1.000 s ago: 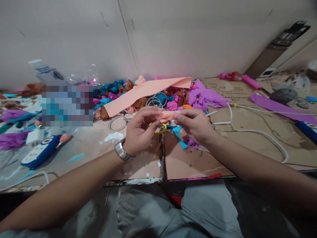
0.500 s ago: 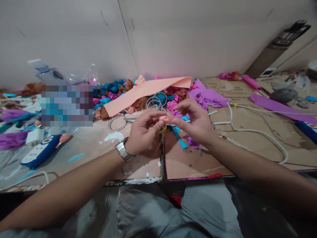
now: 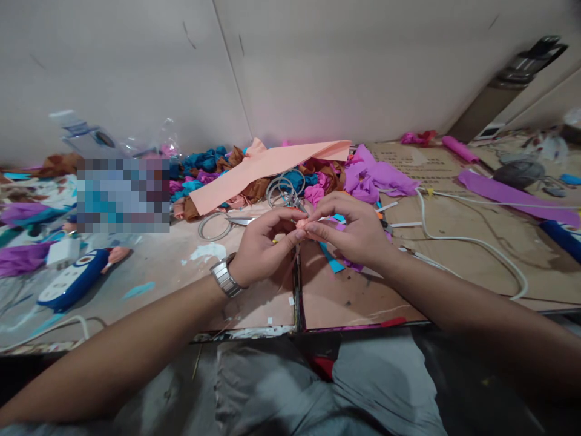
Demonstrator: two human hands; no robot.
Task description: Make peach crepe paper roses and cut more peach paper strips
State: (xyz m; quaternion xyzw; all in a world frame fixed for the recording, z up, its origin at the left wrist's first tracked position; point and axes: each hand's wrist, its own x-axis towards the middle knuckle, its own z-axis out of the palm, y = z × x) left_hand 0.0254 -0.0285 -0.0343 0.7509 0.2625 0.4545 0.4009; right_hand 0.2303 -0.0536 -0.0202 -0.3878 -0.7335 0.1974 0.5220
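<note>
Above a paint-stained table (image 3: 254, 306), pinching peach paper (image 3: 301, 224)

Holds the small peach paper between thumb and fingers of the left hand (image 3: 261, 245), over the seam (image 3: 298, 293) in the tabletop; meets it with narrowed fingertips of the right hand (image 3: 356, 230). Faces a pale wall (image 3: 345, 72) marked by a joint line and dark scuffs. Has, along its foot, crumpled coloured paper (image 3: 206, 160) under a flat peach sheet (image 3: 272, 169). Shows, to the right, brown cardboard (image 3: 472, 278) beneath a white cord (image 3: 472, 240), with a tall flask (image 3: 488, 100) near the wall; to the left, a blue-and-white power strip (image 3: 75, 284).
</note>
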